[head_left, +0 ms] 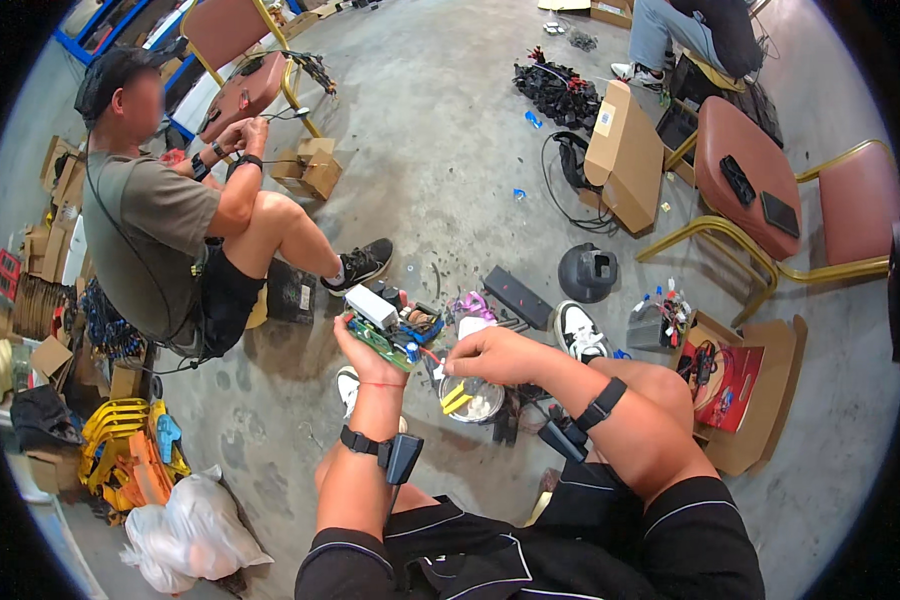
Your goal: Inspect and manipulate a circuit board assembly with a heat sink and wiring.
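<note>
My left hand is wrapped around the edge of a green circuit board, palm up. The board carries a white rectangular block, blue and black components and loose wires. At its right, my right hand pinches the end of a thin red wire; a small white piece shows at the fingertips. Just below that hand stands a clear round tub, which holds a yellow-handled tool and small white bits. Purple pieces and a long black box lie beyond.
A co-worker sits at the left, hands on a dark cable. A black cup-shaped part, a grey bin of connectors and an open carton stand right. Brown chairs, a black parts heap and white bags surround me.
</note>
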`<state>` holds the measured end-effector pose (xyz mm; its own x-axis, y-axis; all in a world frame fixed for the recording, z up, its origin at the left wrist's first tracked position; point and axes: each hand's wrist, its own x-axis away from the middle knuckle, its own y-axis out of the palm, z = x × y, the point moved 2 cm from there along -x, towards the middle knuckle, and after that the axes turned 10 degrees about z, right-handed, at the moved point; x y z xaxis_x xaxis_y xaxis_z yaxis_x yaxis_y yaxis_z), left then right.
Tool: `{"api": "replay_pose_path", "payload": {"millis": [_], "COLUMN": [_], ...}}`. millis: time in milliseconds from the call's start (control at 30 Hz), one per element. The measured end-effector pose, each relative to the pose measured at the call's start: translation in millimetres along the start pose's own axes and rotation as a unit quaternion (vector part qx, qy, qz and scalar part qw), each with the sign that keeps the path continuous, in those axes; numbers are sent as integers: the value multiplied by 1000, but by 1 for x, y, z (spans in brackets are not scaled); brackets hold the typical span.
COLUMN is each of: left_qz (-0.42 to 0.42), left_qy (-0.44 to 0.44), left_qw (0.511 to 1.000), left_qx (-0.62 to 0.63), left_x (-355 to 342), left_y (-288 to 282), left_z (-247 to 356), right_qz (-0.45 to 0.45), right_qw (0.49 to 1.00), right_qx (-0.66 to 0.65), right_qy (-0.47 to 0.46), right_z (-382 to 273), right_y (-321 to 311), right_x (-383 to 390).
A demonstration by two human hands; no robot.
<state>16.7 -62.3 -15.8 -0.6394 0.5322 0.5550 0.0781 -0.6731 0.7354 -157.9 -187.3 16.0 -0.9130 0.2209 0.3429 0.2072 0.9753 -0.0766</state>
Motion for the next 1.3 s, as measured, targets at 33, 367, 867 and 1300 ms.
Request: {"api": "replay_pose_path", "payload": {"millis": [33, 367, 867, 1300], "left_qz": [20, 43, 161, 177], "left_qy": [3, 102, 138, 122], "left_qw": [1000, 991, 970, 962], "left_qx": [-4, -76, -115, -169], "left_x": [0, 11, 3, 7], "left_y": [1, 18, 0, -1], "left_z": [0, -8, -26, -33], "right_qz": [4, 131, 308, 135], "right_qw": [1000, 979, 790, 953], "right_qx": [22, 120, 465, 271], "right_qy": [19, -96, -255, -3], "right_z": [2, 0, 13, 19], "right_y": [1, 18, 28, 22], "right_x": [0, 5, 9, 9]}}
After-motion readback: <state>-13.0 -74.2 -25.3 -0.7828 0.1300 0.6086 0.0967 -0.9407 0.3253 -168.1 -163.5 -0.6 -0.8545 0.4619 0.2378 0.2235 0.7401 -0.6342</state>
